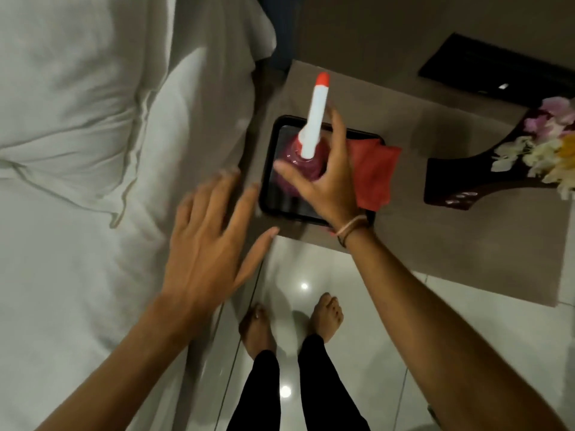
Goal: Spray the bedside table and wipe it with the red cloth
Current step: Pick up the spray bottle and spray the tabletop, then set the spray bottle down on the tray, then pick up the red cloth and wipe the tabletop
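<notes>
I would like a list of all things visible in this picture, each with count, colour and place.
spray bottle: one, pink with white-and-red sprayer, standing in the tray
tray: one, black, on the bedside table
red cloth: one, lying over the tray's right edge
bedside table: one, brown, right of the bed
flower dish: one, dark, on the table's right
bed: one, white, left
left hand: open, beside the tray
right hand: open around the bottle

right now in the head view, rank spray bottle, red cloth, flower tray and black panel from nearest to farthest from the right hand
1. spray bottle: under the right hand, fingers around it.
2. red cloth: just right of the hand, on the black tray's edge.
3. flower tray: further right on the table.
4. black panel: far upper right.
</notes>
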Demonstrator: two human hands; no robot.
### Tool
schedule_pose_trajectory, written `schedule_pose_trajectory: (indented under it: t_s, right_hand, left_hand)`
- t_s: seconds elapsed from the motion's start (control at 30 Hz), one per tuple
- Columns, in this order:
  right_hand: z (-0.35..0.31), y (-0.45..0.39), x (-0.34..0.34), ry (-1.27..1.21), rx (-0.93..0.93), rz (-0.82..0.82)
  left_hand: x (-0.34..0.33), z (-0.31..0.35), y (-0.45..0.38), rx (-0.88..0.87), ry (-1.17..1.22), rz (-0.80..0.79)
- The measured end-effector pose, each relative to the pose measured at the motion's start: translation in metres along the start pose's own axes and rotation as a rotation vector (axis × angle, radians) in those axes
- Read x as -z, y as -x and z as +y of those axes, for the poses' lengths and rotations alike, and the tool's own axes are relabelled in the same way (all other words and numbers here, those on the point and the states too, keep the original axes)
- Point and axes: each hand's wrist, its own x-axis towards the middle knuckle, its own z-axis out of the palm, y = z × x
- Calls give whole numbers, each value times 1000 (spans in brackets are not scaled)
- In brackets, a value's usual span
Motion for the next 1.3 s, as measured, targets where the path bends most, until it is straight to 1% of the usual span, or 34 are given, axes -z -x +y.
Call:
schedule_pose_trajectory:
  t_s: [0.03,0.07,0.1,0.17,0.23,0.27,0.3,0.37,0.47,0.53,0.6,0.73,0.8,0.87,0.9,0.97,1.03,1.1,1.17,1.23,1.27,1.3]
  right_hand:
    - [4,13,10,4,-37,-21]
    - [11,29,24,23,-64,-1]
    - [17,45,37,33,-75,54]
    - [30,73,59,-39,-105,261]
    - [38,84,78,-124,-233,473]
    - [43,84,86,-136,-315,538]
    - [50,81,93,-127,-388,561]
    - [60,72,108,-87,-495,515]
    - [75,50,124,-37,-566,374]
    - [83,35,129,-74,-592,284]
    - [90,28,130,-137,-626,220]
    - [98,24,128,-200,-636,248]
    - [98,20,130,-312,-664,245]
    - [97,23,134,-513,-722,266]
    - [96,29,138,-642,-729,239]
    - [92,43,144,-864,-722,124]
    - [87,61,149,-1025,-726,69]
    - [81,78,149,-1128,-740,92]
    - [74,93,149,-1176,-729,156]
    - [70,111,150,-1238,-707,217]
    - [70,119,152,-1271,-708,258]
    - [70,127,153,-1286,-721,321]
  left_hand:
    - [-2,10,4,-33,30,-22]
    - [-5,23,5,-75,67,-50]
    - [-8,35,5,-106,112,-94]
    - [-14,58,-5,-116,251,-231]
    - [-27,80,-26,-42,417,-349]
    - [-37,90,-39,4,480,-384]
    - [-48,100,-51,49,542,-397]
    - [-70,120,-77,168,653,-399]
    - [-96,142,-108,437,762,-371]
    - [-107,153,-122,574,793,-308]
    - [-110,164,-131,663,830,-229]
    - [-111,177,-145,824,1036,-139]
    - [-112,174,-150,896,1228,-137]
    - [-112,167,-151,935,1418,-193]
    - [-112,163,-148,927,1471,-238]
    - [-111,157,-139,871,1503,-320]
    - [-106,157,-130,760,1490,-411]
    - [-99,161,-124,597,1426,-502]
    - [-89,168,-119,388,1307,-562]
    - [-76,178,-116,128,1058,-544]
    - [-68,182,-115,25,909,-474]
    - [-58,186,-114,-32,791,-364]
